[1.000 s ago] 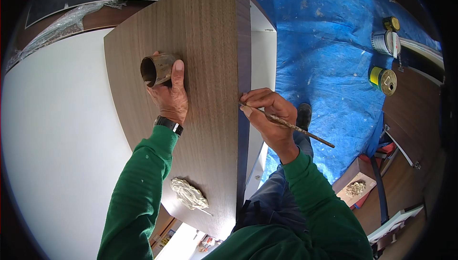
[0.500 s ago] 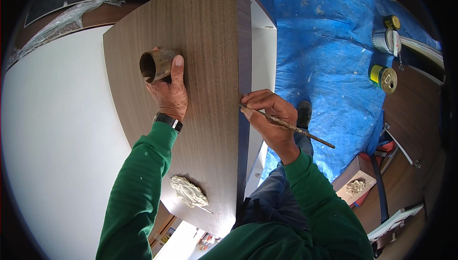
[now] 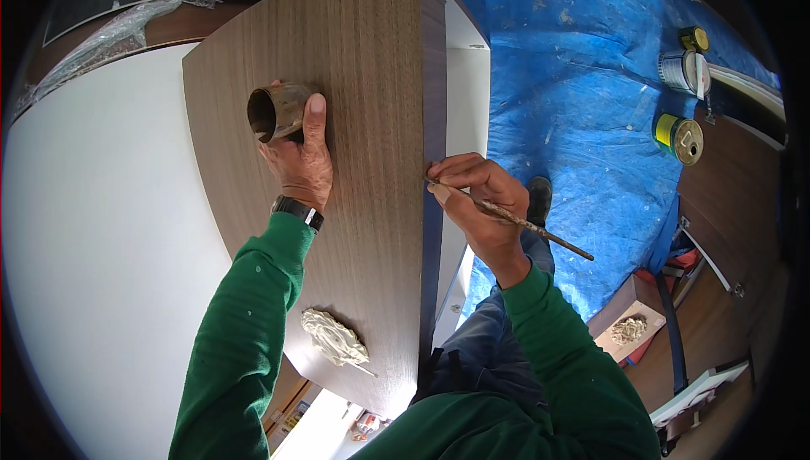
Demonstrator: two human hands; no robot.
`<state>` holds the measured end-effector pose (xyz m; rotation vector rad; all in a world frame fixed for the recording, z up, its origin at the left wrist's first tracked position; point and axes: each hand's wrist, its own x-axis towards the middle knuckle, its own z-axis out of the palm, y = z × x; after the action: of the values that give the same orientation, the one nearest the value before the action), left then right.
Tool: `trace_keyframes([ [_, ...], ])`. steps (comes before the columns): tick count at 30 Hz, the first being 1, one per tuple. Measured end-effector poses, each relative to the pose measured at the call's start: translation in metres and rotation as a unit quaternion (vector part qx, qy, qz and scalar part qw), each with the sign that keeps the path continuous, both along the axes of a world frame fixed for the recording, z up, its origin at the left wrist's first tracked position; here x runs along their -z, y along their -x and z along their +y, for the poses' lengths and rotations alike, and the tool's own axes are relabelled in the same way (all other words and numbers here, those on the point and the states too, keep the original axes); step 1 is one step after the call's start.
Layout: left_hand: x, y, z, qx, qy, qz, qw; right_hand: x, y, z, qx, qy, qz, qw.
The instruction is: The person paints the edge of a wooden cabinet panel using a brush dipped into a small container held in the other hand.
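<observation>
My left hand is closed round a small stained tin that lies tilted over the brown wood-grain panel, its dark mouth facing left. My right hand pinches a thin, paint-spotted brush near its front end. The brush's tip is at the panel's right edge, hidden by my fingers, and its handle points down to the right. A cream ornate carved piece rests on the panel nearer to me.
A blue plastic sheet covers the floor at right, with several cans on it. Another carved ornament lies on a box at lower right. A white panel is at left; clear plastic wrap lies behind it.
My right hand and the brush have shifted very slightly along the panel's edge. My left hand keeps its grip on the tin in almost the same place.
</observation>
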<state>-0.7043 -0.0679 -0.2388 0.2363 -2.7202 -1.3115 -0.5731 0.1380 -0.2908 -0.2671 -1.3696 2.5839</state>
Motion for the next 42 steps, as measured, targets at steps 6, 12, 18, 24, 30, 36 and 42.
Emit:
trace_keyframes([
  [6, 0.002, 0.002, 0.001, -0.001, 0.013, 0.040, 0.999, 0.000, -0.002, 0.001, -0.013, -0.013, 0.012, 1.000],
  [12, 0.001, 0.001, -0.001, 0.006, 0.009, 0.012, 1.000, -0.001, -0.005, 0.002, -0.023, -0.024, 0.010, 0.999],
  [18, 0.002, 0.003, 0.001, 0.005, 0.025, 0.053, 0.998, 0.000, -0.010, 0.001, -0.027, -0.031, 0.010, 0.999],
  [24, 0.001, 0.003, 0.001, 0.006, 0.014, 0.045, 0.999, 0.002, -0.013, 0.001, -0.034, -0.042, 0.013, 0.998],
  [30, -0.001, 0.003, 0.004, 0.004, 0.022, 0.050, 0.998, 0.001, -0.017, 0.001, -0.041, -0.052, 0.016, 0.998],
  [36, 0.001, 0.004, 0.002, 0.003, 0.026, 0.051, 0.998, 0.000, -0.022, -0.001, -0.042, -0.054, 0.008, 0.998],
  [42, 0.001, 0.004, 0.006, 0.002, 0.020, 0.044, 0.999, 0.000, -0.024, 0.002, -0.057, -0.053, 0.008, 0.997],
])
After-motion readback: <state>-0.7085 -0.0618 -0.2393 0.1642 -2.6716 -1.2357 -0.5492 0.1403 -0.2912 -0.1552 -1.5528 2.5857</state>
